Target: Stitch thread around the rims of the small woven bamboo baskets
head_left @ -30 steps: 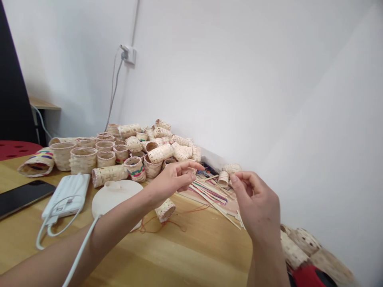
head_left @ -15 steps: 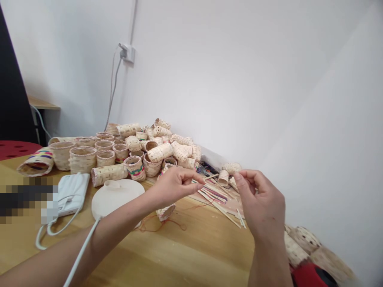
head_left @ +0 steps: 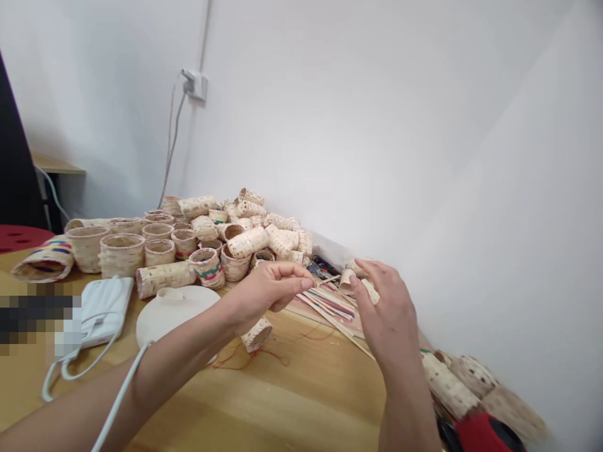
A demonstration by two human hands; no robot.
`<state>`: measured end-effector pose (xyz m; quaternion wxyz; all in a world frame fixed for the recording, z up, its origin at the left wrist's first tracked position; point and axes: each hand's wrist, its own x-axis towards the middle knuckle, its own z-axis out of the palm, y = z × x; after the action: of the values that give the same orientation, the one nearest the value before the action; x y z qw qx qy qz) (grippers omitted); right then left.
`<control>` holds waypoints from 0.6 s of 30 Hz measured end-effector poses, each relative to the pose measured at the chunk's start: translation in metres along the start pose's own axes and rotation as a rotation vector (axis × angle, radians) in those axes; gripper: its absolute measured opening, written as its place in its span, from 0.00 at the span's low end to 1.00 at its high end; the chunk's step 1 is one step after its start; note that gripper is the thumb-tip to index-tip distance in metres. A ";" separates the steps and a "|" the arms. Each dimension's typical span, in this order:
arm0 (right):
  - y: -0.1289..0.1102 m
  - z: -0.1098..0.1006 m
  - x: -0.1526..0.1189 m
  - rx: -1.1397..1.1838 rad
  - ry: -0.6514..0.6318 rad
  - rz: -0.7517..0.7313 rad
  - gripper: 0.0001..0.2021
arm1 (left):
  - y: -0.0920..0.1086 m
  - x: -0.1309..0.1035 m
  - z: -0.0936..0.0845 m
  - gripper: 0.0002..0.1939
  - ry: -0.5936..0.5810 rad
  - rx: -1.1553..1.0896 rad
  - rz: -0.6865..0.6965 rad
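My left hand (head_left: 276,289) hovers over the wooden table (head_left: 292,402) with thumb and forefinger pinched on a thin pale straw strip (head_left: 330,279) that points right. My right hand (head_left: 384,314) is just to the right, fingers apart and holding nothing, its fingertips near a tiny woven basket (head_left: 347,280) and a bundle of flat coloured strips (head_left: 330,304). Below my left hand a small woven basket (head_left: 258,333) lies on its side, with loose red thread (head_left: 264,356) trailing from it.
A heap of small woven baskets (head_left: 235,235) fills the back against the white wall. A white round disc (head_left: 174,307), a white power bank (head_left: 103,307) with cable and a blurred patch lie at left. More woven pieces (head_left: 452,386) and a red object (head_left: 480,433) sit at right.
My right hand has opened its fingers and moved left and down toward the strips. My left hand stays pinched and has drifted slightly lower. The view has shifted a little to the right.
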<state>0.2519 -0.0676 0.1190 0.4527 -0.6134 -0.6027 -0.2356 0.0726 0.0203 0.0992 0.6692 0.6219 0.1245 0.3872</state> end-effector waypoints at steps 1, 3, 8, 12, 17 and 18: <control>-0.002 -0.002 0.000 0.005 0.004 0.017 0.15 | 0.000 0.001 0.000 0.14 0.026 -0.019 0.007; -0.011 -0.006 -0.001 0.090 -0.044 0.092 0.14 | -0.001 0.002 0.000 0.15 0.068 -0.032 0.018; -0.041 -0.005 -0.004 0.342 -0.303 0.192 0.10 | -0.004 0.005 0.000 0.17 0.110 0.021 0.055; -0.050 0.010 -0.008 0.401 -0.302 0.215 0.06 | -0.005 0.005 0.000 0.15 0.112 0.123 0.097; -0.044 0.016 -0.009 0.310 -0.241 0.109 0.06 | -0.003 0.002 -0.002 0.12 0.140 0.428 0.263; -0.042 0.015 -0.010 0.263 -0.224 0.074 0.07 | -0.004 0.001 -0.002 0.13 0.149 0.470 0.297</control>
<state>0.2067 -0.0654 0.1150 0.4674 -0.5930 -0.6520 -0.0685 0.0731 0.0233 0.0959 0.4315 0.7413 0.1672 0.4862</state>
